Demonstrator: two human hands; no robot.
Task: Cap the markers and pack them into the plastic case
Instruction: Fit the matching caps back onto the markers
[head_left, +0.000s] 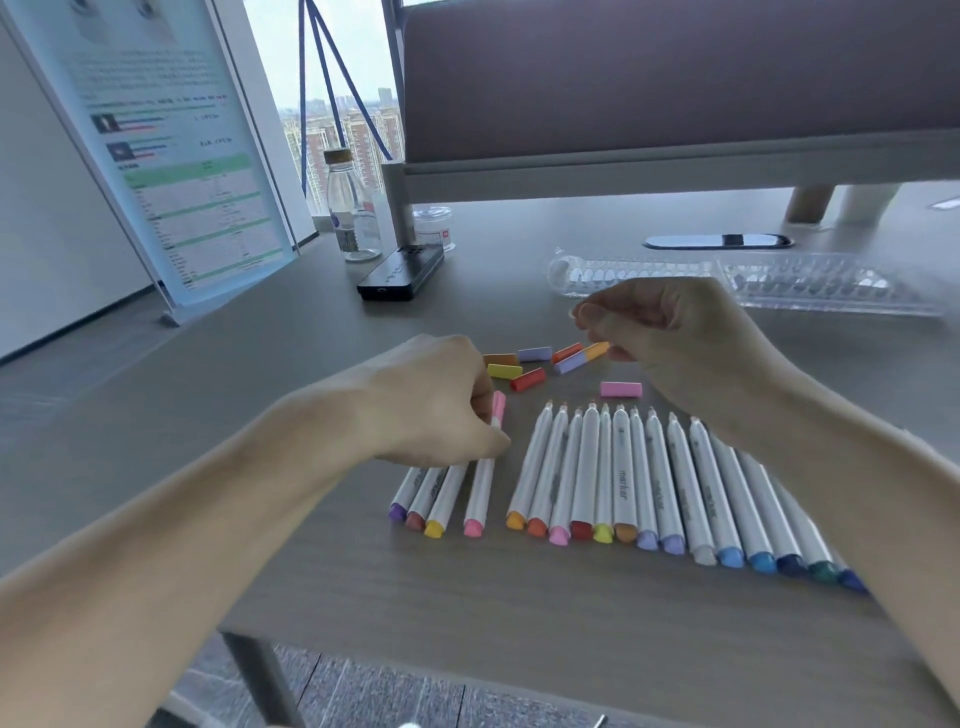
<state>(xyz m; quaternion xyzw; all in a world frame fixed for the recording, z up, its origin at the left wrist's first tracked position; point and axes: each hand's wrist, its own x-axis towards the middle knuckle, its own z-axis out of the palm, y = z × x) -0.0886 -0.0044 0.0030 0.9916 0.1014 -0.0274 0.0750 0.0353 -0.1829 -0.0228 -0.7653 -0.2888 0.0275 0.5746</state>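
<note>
A pink marker (480, 488) is being pinched by the left hand (431, 400). The right hand (670, 338) is being curled over caps (527, 378), contents unclear.

One head-worn wide view — close above the desk (311, 364), facing forward and down

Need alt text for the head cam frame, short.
Left hand grips a pink-capped marker beside a row of uncapped white markers on a grey table; right hand hovers over loose coloured caps. The clear plastic case lies farther back.
</note>
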